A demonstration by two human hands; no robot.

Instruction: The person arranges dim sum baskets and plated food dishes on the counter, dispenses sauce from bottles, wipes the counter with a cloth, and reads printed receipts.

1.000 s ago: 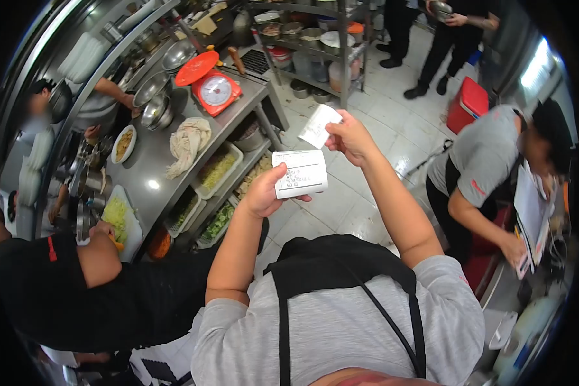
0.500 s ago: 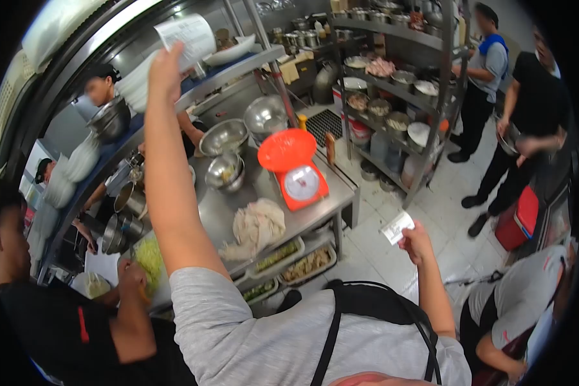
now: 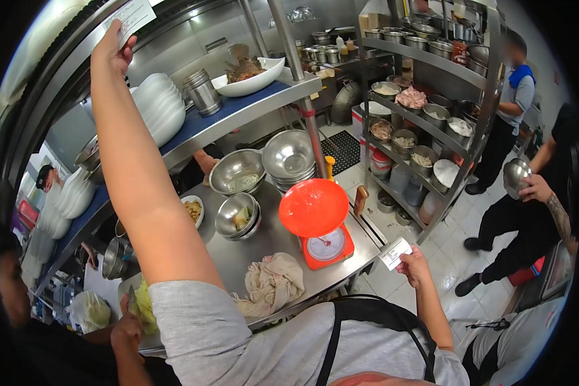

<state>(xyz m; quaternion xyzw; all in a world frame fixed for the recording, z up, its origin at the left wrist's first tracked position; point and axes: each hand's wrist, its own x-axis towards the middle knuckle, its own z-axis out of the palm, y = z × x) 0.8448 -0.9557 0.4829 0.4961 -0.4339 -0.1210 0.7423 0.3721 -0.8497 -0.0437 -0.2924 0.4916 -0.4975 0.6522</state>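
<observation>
My left hand (image 3: pixel 114 51) is raised high at the upper left, its fingers on a printed paper ticket (image 3: pixel 134 18) by the metal rail above the shelf. Another, smaller printed ticket (image 3: pixel 395 253) is pinched in my right hand (image 3: pixel 415 267), held low at the right, past the counter's corner. Below my raised arm, stacked white bowls (image 3: pixel 157 109) stand on the blue-covered shelf (image 3: pixel 196 132). Near them are a metal canister (image 3: pixel 202 93) and a white dish (image 3: pixel 254 78) with dark food. An orange kitchen scale (image 3: pixel 327 248) with a round pan (image 3: pixel 313 207) sits on the steel counter.
Steel bowls (image 3: pixel 238 170) and a crumpled cloth (image 3: pixel 273 283) lie on the counter (image 3: pixel 222 248). A co-worker's hand (image 3: pixel 127 328) holds a knife by shredded greens at lower left. A loaded rack (image 3: pixel 424 77) stands behind. At right, a person holds a steel bowl (image 3: pixel 516 178).
My left hand has moved with its ticket up and left toward the rail. My right hand still holds its ticket. The view has shifted, showing more of the shelf. The person at right has moved.
</observation>
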